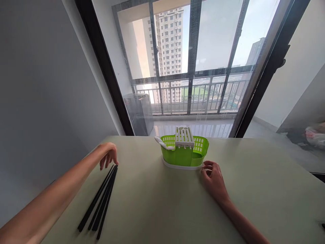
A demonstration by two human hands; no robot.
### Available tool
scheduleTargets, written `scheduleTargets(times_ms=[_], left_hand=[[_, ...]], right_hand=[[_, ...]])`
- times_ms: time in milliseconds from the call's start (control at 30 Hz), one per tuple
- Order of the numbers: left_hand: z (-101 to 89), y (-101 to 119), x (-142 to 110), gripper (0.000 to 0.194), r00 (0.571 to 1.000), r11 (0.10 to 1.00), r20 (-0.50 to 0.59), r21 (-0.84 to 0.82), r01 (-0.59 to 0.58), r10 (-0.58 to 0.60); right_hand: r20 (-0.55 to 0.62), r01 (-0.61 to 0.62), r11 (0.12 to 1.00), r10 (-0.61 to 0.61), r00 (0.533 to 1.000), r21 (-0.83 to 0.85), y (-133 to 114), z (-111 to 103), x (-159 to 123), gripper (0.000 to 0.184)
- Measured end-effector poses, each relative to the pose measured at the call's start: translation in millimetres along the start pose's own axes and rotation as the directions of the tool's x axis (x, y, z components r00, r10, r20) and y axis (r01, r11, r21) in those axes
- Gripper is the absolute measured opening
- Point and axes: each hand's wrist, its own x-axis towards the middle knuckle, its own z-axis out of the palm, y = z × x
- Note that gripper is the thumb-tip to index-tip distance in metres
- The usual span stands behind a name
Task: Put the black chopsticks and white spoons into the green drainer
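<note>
Several black chopsticks [103, 200] lie in a loose fan on the table at the left, their narrow ends close together at the far end. Over those ends hangs my left hand [109, 156], fingers drooping and apart, thumb close to the tips or touching them. A green utensil basket [179, 157] with a white base and a white slatted piece on top stands upright near the middle. White spoons [162, 144] rest in its left part. Beside its lower right end is my right hand [212, 173], fingers loosely curved, nothing visible in them; whether they touch the base is unclear.
The pale green tabletop [157, 206] stretches under everything, its far edge just behind the basket. Beyond stands a dark-framed glass door [193, 40], with a balcony railing behind it. A grey wall [50, 84] rises on the left.
</note>
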Motion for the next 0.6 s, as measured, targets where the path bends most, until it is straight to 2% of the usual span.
scheduleTargets(times_ms=[67,133,233,300,367,467,533,600], left_hand=[[-7.6,25,6,0.069,0.995,0.999,-0.096,0.031,-0.013,0.016],[-10.2,55,9,0.073,0.971,0.996,-0.221,0.041,-0.08,0.087],[-1.6,99,2,0.072,0.875,0.96,-0.405,0.033,-0.277,0.266],[9.8,121,-10,0.071,0.799,0.905,-0.458,0.028,-0.425,0.39],[21.9,137,-25,0.066,0.731,0.826,-0.447,0.033,-0.562,0.515],[35.9,148,-39,0.059,0.595,0.669,-0.398,0.064,-0.741,0.698],[41.8,152,-41,0.065,0.522,0.593,-0.358,0.122,-0.796,0.774],[45.7,156,-36,0.07,0.483,0.555,-0.315,0.198,-0.808,0.817]], right_hand=[[0.001,-0.003,1.0,0.003,1.0,0.002,0,0,0,0.027],[0.001,-0.006,1.0,0.006,1.0,0.002,0,-1,-1,0.027],[0.001,-0.005,1.0,0.005,1.0,0.002,1,0,0,0.026],[-0.001,-0.002,1.0,0.002,1.0,0.0,2,0,1,0.026],[-0.006,-0.001,1.0,0.001,1.0,-0.002,2,0,1,0.026],[-0.009,0.0,1.0,0.0,1.0,-0.003,1,0,1,0.025],[-0.006,0.002,1.0,-0.002,1.0,-0.001,0,0,1,0.025],[-0.005,0.004,1.0,-0.004,1.0,0.003,-1,0,1,0.025]])
